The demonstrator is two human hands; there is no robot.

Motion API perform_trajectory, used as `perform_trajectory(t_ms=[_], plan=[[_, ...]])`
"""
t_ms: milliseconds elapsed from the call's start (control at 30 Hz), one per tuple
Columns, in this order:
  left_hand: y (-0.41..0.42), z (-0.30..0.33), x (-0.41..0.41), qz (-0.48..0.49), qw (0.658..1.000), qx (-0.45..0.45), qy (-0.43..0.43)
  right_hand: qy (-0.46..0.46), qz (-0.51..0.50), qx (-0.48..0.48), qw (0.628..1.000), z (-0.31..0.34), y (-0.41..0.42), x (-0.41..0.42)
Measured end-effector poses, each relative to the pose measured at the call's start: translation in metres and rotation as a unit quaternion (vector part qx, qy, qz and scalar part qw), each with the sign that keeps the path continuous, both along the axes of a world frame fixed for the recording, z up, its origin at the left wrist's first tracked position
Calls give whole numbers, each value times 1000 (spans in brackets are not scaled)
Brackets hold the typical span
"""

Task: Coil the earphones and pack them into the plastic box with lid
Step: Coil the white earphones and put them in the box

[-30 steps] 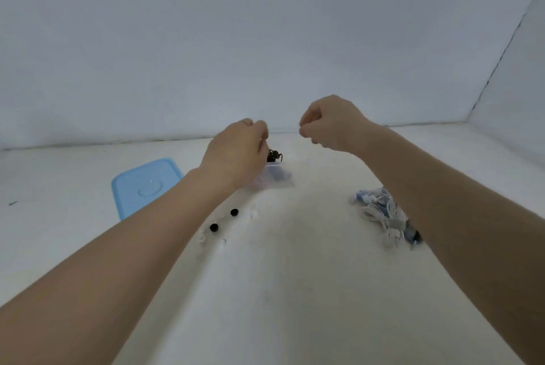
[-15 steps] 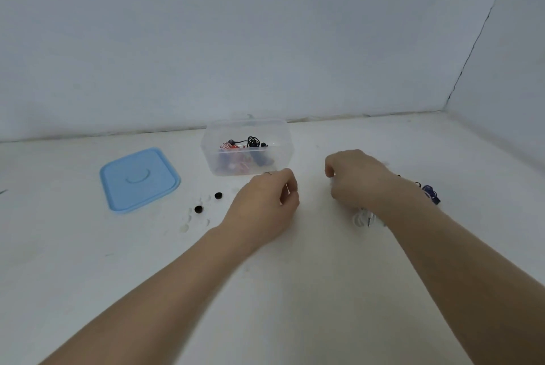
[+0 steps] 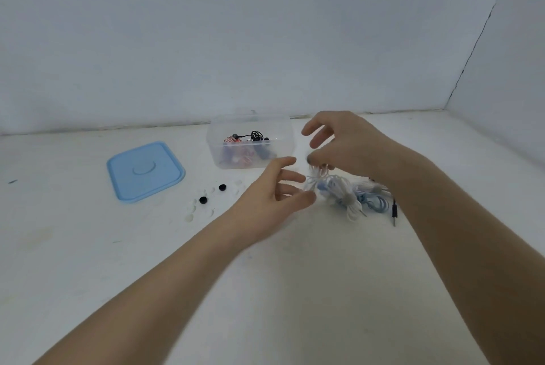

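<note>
A clear plastic box (image 3: 283, 140) stands open at the back of the white table, with black and red earphones (image 3: 256, 137) inside. Its blue lid (image 3: 144, 171) lies flat to the left. My right hand (image 3: 351, 146) hovers right of the box and pinches loops of a white earphone cable (image 3: 320, 171) that hang from its fingertips. My left hand (image 3: 274, 190) is just left of those loops, fingers spread and straight, its tips at the cable. Under my right hand lies a pile of coiled white earphones (image 3: 348, 199) and blue earphones (image 3: 376, 203).
Two black ear tips (image 3: 222, 187) and several pale ones (image 3: 191, 208) are scattered between the lid and my left forearm. A black jack plug (image 3: 394, 212) sticks out of the pile on the right. White walls close the back and right side.
Both hands dropped from above the box to the pile. My right hand has lifted a white cable from it, and my left hand has opened and come over to meet it.
</note>
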State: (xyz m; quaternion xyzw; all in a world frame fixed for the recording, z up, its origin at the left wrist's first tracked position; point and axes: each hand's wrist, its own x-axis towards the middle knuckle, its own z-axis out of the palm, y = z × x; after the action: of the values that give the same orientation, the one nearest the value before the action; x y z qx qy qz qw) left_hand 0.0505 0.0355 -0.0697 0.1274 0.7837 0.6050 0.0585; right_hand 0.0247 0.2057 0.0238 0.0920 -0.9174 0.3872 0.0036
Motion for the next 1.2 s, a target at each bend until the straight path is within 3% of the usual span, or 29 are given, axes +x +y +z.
perform_trajectory(t_ms=[67,233,333,533,633,833,1000,1200], plan=[[0,-3,1,-9,1000,-5,4,-14,5,-23,1000,-4,-6,2],[0,-12,1,53,991,-64,104,-19,-2,-44,999,-21,-11,2],[-4,-10,-1,70,990,-65,99,13,-20,-2,1000,-25,-7,1],[-9,-9,-4,99,991,-49,80,-110,58,153,980,-26,-4,14],[-10,-10,-3,118,989,-51,76,-70,49,185,979,-39,-8,15],[-14,-6,-1,152,986,1,66,-29,12,127,991,-33,-2,9],[-21,4,-2,163,980,76,80,-63,-13,197,978,-26,2,2],[-32,11,-12,200,955,219,15,-116,-4,270,956,-20,-7,2]])
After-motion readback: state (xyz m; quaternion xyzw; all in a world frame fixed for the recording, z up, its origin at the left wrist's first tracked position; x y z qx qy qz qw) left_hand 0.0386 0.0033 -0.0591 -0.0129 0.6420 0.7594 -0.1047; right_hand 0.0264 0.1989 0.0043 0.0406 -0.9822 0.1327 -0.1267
